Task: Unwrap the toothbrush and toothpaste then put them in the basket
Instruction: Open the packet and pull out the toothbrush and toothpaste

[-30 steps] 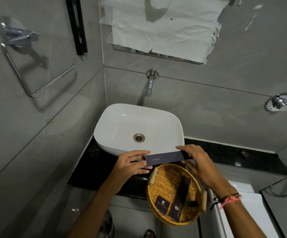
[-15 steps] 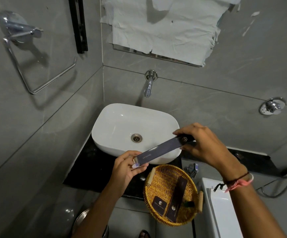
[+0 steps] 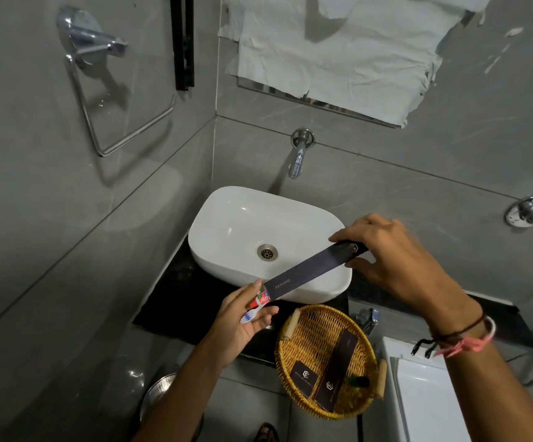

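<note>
Poking from the dark box (image 3: 309, 272) just above the basket (image 3: 316, 330), toothbrush (image 3: 249, 315) and toothpaste (image 3: 261, 300) are half unwrapped. The left grip (image 3: 242, 317) pinches them and the right grip (image 3: 399, 260) holds the box; neither is in the basket yet.

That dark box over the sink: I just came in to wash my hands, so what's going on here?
A person is emptying a long dark box. The right hand grips its upper end, tilting it down above the sink. The left hand holds the toothpaste and the toothbrush head where they stick out of the lower end. The wicker basket on the counter holds two other dark boxes; neither toothbrush nor toothpaste is in it yet.
</note>
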The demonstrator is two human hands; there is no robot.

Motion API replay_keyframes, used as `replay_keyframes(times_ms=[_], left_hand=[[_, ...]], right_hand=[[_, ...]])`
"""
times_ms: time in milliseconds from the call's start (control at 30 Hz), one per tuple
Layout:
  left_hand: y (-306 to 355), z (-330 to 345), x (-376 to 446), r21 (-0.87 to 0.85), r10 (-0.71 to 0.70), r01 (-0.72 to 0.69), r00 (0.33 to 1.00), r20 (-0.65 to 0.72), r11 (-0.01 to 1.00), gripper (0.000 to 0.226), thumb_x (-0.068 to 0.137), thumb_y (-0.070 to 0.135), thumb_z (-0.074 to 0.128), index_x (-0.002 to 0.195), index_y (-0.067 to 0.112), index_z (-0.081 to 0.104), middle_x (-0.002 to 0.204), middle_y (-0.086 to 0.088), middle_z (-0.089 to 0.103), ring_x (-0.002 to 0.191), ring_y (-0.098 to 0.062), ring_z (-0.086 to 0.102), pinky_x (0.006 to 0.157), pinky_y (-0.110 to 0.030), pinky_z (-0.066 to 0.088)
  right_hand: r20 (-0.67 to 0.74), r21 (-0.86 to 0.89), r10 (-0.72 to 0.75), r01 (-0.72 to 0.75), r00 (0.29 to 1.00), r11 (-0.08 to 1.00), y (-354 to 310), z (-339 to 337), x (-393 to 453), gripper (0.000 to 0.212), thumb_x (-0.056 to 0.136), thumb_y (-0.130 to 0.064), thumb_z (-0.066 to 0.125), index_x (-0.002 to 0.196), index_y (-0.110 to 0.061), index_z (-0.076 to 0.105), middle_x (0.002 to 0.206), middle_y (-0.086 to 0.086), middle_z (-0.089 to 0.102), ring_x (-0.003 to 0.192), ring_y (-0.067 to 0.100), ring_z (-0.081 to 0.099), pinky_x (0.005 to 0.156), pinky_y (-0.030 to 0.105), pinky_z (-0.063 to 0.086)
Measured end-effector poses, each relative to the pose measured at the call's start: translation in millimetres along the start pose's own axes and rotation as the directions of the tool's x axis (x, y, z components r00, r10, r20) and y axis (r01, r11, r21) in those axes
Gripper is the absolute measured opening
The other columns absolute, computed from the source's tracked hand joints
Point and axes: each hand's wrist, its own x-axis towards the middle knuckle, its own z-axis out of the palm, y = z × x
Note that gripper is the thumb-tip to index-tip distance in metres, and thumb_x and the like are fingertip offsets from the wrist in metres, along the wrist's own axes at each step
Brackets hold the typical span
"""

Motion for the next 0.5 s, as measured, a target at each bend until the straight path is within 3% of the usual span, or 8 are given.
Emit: replay_keyframes(times_ms=[167, 233, 367, 500], left_hand=[[-0.9, -10.2, -9.4, -0.015, 0.049, -0.049, 0.998, 0.025, 0.999, 0.05, 0.072, 0.036, 0.088, 0.114, 0.011, 0.077, 0.1, -0.01, 0.079, 0.078, -0.016, 0.075, 0.062, -0.023, 0.063], [2.9, -17.9, -15.7, -0.022, 0.066, -0.065, 0.998, 0.023, 0.998, 0.045, 0.078, 0.032, 0.083, 0.117, 0.01, 0.076, 0.101, -0.009, 0.08, 0.079, -0.014, 0.074, 0.065, -0.021, 0.063], [8.8, -41.8, -35.9, 0.033, 0.096, -0.092, 0.987, -0.13, 0.995, 0.026, 0.087, 0.02, 0.07, 0.108, 0.008, 0.08, 0.093, -0.007, 0.081, 0.074, -0.013, 0.075, 0.064, -0.017, 0.061], [13.5, -79.4, -78.8, 0.025, 0.169, -0.17, 0.936, -0.309, 0.985, 0.022, 0.1, 0.006, 0.058, 0.106, 0.014, 0.078, 0.084, 0.011, 0.082, 0.075, 0.004, 0.076, 0.064, -0.006, 0.058]], right_hand=[[-0.006, 0.038, -0.026, 0.026, 1.0, 0.999, -10.5, -9.6, 7.8, 0.055, 0.078, -0.014, 0.08, 0.125, -0.036, 0.062, 0.116, -0.003, 0.061, 0.11, 0.018, 0.059, 0.096, 0.041, 0.051], [0.001, 0.046, -0.043, 0.043, 0.999, 0.998, -13.2, -11.6, 9.8, 0.054, 0.078, -0.014, 0.081, 0.124, -0.037, 0.062, 0.114, -0.004, 0.06, 0.107, 0.019, 0.06, 0.094, 0.04, 0.052], [0.015, 0.065, -0.062, 0.061, 0.998, 0.996, -24.6, -6.0, 14.3, 0.05, 0.08, -0.013, 0.079, 0.123, -0.034, 0.064, 0.113, -0.002, 0.063, 0.107, 0.02, 0.059, 0.091, 0.041, 0.053], [-0.012, 0.098, -0.01, 0.011, 1.0, 0.995, -40.5, 8.4, 14.0, 0.046, 0.076, -0.017, 0.083, 0.117, -0.03, 0.067, 0.107, 0.001, 0.07, 0.1, 0.024, 0.064, 0.083, 0.046, 0.055]])
